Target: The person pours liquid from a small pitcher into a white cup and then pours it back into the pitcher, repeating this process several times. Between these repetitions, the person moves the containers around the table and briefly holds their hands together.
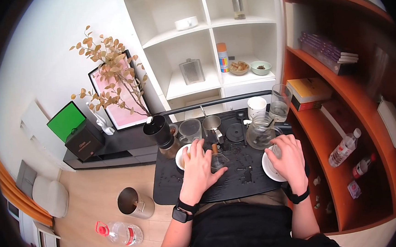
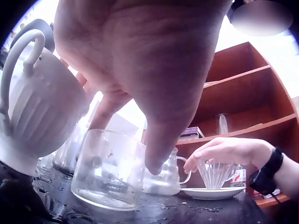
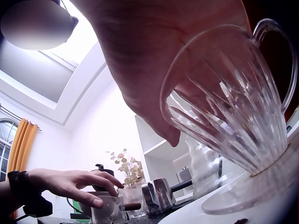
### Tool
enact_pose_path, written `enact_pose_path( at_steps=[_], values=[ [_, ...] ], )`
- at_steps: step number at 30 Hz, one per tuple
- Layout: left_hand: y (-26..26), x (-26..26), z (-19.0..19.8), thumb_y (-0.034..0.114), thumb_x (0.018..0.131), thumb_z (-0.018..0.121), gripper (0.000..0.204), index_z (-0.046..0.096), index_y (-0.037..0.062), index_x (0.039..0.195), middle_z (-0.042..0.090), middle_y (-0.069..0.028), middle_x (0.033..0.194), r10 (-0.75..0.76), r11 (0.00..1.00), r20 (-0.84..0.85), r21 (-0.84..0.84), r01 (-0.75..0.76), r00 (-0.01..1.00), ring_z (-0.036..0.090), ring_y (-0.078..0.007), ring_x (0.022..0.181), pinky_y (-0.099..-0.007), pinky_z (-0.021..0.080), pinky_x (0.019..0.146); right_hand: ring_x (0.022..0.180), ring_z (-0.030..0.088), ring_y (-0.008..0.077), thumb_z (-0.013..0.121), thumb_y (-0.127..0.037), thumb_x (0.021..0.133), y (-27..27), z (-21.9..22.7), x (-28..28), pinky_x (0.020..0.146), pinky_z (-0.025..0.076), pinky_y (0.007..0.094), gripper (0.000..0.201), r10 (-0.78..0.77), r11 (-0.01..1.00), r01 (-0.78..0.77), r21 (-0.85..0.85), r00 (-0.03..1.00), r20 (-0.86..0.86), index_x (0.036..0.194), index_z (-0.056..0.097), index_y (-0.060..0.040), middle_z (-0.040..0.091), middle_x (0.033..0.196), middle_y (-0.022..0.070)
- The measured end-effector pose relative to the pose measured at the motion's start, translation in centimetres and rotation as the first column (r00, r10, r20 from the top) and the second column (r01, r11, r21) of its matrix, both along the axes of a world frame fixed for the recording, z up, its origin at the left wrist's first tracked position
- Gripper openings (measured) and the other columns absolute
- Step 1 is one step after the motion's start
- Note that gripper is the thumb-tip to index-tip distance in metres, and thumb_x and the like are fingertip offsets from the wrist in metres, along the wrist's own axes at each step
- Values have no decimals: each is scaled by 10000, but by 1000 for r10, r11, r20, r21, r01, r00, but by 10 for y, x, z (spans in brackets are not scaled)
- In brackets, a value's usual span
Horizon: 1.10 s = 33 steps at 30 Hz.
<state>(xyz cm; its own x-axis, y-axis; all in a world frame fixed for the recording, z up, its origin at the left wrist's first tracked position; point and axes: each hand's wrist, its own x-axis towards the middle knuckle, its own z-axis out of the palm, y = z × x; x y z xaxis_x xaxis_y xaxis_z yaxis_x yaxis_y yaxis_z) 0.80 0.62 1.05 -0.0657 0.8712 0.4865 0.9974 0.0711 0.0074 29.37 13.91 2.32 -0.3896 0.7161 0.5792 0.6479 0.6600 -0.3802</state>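
Note:
My left hand [image 1: 200, 169] hovers with spread, slightly bent fingers between a white cup [image 1: 179, 158] and a small clear glass [image 1: 220, 161]. In the left wrist view its thumb hangs beside the clear glass [image 2: 110, 172], and the fluted white cup [image 2: 44, 105] stands to the left; contact is unclear. My right hand [image 1: 289, 160] arches over a ribbed glass cup [image 3: 233, 102] with a handle, which stands on a white saucer [image 1: 271, 170]. Its thumb stands apart from the ribbed cup in the right wrist view; the other fingers are partly hidden.
On the black table [image 1: 230, 190] behind my hands are a glass server [image 1: 259, 135], a grinder [image 1: 157, 131], a metal pitcher [image 1: 211, 122], a white cup [image 1: 256, 106] and a tall glass [image 1: 279, 106]. Water drops dot its surface. A metal bin [image 1: 141, 205] and a bottle [image 1: 123, 233] stand on the floor.

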Motion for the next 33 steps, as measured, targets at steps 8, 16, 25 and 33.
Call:
enact_pose_path(
  at_steps=[8, 16, 25, 33],
  values=[
    [-32, -19, 25, 525, 808, 1033, 1015, 599, 25, 1577, 527, -256, 1673, -24, 995, 169, 97, 7, 985, 460, -466, 1605, -613, 340, 1327, 1157, 672, 308, 868, -291, 954, 1, -1, 1, 1058, 488, 435, 325, 14, 1000, -14, 3, 1000, -14, 1134, 849, -22, 787, 1128, 88],
    [-51, -49, -17, 234, 795, 1081, 1305, 288, -58, 1789, 557, -306, 1667, -33, 980, 573, 180, -87, 819, 593, -461, 1539, -504, 506, 1285, 1159, 670, 304, 868, -284, 953, 0, -1, 0, 1058, 489, 435, 327, 1, 1000, -1, -2, 1000, -5, 1141, 849, -17, 783, 1132, 85],
    [-37, -42, -40, 243, 851, 1051, 1285, 239, -32, 1807, 647, -290, 1609, -23, 962, 800, 181, -205, 599, 668, -410, 1489, -491, 539, 1241, 1146, 670, 306, 866, -272, 947, 0, 0, 0, 1054, 491, 437, 316, 1, 1000, -1, 3, 1000, -20, 1126, 847, -12, 783, 1119, 88],
    [-45, -41, -29, 162, 819, 1041, 1236, 289, -4, 1785, 668, -256, 1574, -9, 948, 795, 199, -248, 606, 693, -354, 1446, -461, 559, 1222, 1136, 666, 304, 868, -260, 943, 1, -1, 0, 1058, 493, 435, 300, 19, 1000, -19, 10, 999, -35, 1108, 843, -10, 774, 1106, 79]
  ],
)
